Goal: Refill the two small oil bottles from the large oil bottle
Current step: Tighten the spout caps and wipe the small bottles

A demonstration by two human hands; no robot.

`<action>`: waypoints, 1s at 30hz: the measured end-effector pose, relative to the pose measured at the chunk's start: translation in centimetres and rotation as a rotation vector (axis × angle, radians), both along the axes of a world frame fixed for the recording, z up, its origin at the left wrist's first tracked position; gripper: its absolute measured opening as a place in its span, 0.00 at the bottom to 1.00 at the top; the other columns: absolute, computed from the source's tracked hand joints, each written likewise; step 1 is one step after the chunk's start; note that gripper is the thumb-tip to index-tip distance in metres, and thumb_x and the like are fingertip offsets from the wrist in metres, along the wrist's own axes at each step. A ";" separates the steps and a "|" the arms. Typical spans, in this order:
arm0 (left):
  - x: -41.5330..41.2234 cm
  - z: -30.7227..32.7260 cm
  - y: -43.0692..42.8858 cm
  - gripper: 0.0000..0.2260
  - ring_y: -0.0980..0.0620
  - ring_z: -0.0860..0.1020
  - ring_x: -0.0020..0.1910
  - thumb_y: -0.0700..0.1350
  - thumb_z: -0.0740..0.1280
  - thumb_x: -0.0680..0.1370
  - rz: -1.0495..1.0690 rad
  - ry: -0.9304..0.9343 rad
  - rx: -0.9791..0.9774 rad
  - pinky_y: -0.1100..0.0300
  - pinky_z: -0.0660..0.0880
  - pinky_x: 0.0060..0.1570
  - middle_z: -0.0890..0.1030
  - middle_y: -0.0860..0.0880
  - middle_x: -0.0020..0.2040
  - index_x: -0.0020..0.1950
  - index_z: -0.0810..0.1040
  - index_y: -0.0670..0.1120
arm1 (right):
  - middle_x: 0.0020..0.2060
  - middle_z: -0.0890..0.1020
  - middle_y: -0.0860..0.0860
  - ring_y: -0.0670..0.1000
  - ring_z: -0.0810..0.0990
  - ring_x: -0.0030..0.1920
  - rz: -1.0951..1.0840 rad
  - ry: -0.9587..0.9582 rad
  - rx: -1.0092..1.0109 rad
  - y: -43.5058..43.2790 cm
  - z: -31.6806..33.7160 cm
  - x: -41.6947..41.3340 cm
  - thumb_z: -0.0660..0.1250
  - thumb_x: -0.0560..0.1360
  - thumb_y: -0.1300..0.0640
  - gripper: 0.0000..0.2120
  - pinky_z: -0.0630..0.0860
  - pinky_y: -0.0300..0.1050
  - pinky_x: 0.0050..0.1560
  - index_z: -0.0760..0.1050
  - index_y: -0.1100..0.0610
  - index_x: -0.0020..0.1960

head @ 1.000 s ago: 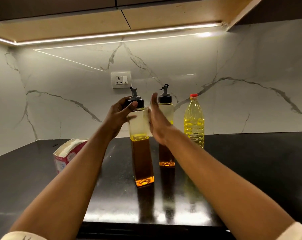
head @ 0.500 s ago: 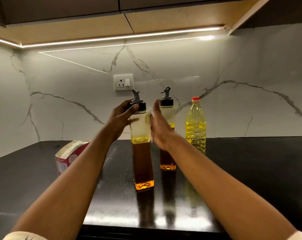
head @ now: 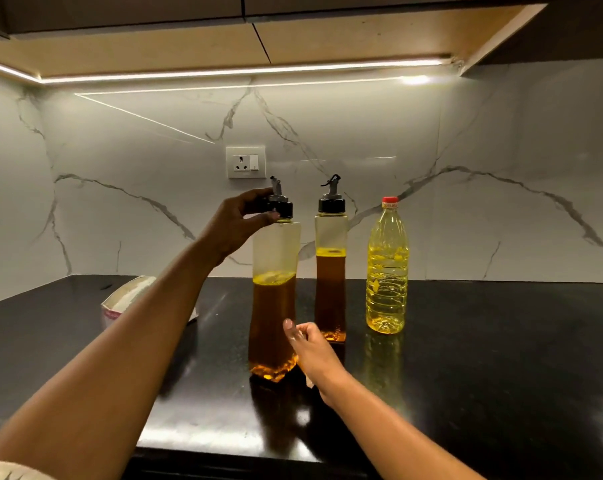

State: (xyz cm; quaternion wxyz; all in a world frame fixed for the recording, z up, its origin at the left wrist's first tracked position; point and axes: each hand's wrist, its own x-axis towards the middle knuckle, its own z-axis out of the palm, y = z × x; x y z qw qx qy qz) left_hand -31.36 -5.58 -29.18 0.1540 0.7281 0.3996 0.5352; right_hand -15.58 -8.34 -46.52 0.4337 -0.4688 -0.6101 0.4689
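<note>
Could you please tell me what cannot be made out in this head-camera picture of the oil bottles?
Head view:
The red-and-white carton: mostly behind the left forearm, print unreadable.
The black pourer cap of the nearer small amber oil bottle: the left hand grips it, hiding whether it is loosened.
The right hand: blurred; contact with that bottle unclear.
The neck label of the large red-capped yellow oil bottle: too small to read.

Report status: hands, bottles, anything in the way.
Left hand grips black cap of near small bottle. Right hand low beside its base, holding nothing. Large bottle capped, untouched. Nothing in the way.
</note>
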 end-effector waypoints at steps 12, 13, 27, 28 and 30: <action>-0.8 -0.8 -1.7 0.14 0.69 0.78 0.50 0.39 0.58 0.81 -0.148 -0.046 -0.082 0.74 0.72 0.50 0.78 0.51 0.55 0.67 0.69 0.42 | 0.72 0.67 0.55 0.58 0.64 0.72 0.157 0.438 0.120 0.7 12.6 -2.7 0.54 0.61 0.22 0.50 0.60 0.64 0.71 0.59 0.48 0.75; -0.9 -0.9 -1.7 0.14 0.69 0.78 0.50 0.39 0.57 0.82 -0.148 -0.031 -0.074 0.75 0.71 0.50 0.78 0.51 0.55 0.68 0.68 0.41 | 0.73 0.65 0.55 0.58 0.62 0.72 0.169 0.425 0.136 1.2 12.8 -2.8 0.53 0.62 0.22 0.48 0.59 0.64 0.71 0.57 0.48 0.75; -2.0 0.0 -1.2 0.36 0.61 0.75 0.60 0.71 0.73 0.59 -0.219 0.003 -0.264 0.61 0.70 0.60 0.77 0.55 0.60 0.63 0.71 0.59 | 0.69 0.69 0.58 0.60 0.66 0.70 0.244 0.467 -0.130 1.3 10.8 -2.0 0.41 0.78 0.34 0.34 0.59 0.61 0.71 0.61 0.54 0.74; -2.1 0.1 -1.4 0.36 0.62 0.74 0.60 0.72 0.71 0.59 -0.204 0.025 -0.270 0.60 0.70 0.59 0.77 0.57 0.60 0.63 0.71 0.61 | 0.66 0.73 0.58 0.59 0.70 0.66 0.229 0.477 -0.067 0.5 13.4 -2.0 0.43 0.79 0.36 0.31 0.64 0.59 0.68 0.63 0.54 0.72; -2.1 0.3 -1.9 0.26 0.59 0.73 0.61 0.70 0.66 0.68 -0.132 0.137 -0.243 0.61 0.70 0.53 0.74 0.58 0.61 0.63 0.68 0.65 | 0.61 0.75 0.55 0.57 0.73 0.62 0.161 0.423 0.041 0.3 15.5 -2.5 0.47 0.81 0.42 0.24 0.69 0.54 0.65 0.66 0.53 0.70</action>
